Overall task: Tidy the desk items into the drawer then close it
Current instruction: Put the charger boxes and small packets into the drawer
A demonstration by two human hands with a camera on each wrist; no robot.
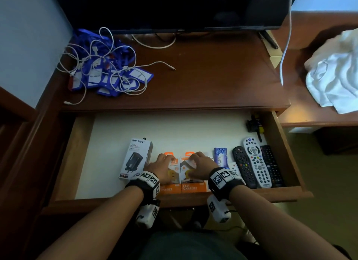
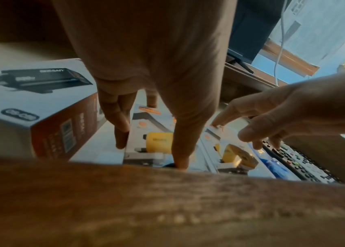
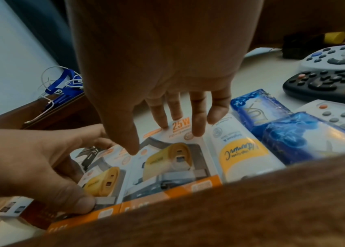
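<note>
Both hands lie in the drawer [image 1: 286, 155], the left hand [image 1: 161, 167] gripping one charger pack [image 3: 103, 180], the right hand's [image 1: 201, 165] fingers [image 3: 197, 123] flat on its neighbour [image 3: 173, 160], long axes running front-to-back.

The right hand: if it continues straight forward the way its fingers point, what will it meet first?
Likely nothing soon: beyond the right hand and its orange charger pack lies bare drawer floor, then the drawer's back. Depth is uncertain.

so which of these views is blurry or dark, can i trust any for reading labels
Head view: dim overall but fairly sharp, the white charger box brand reads. Left wrist view: the drawer front is a big out-of-focus smear and box print is soft. Right wrist view: the right hand is shadowed, yet "25W" on the orange charger pack reads.
</note>
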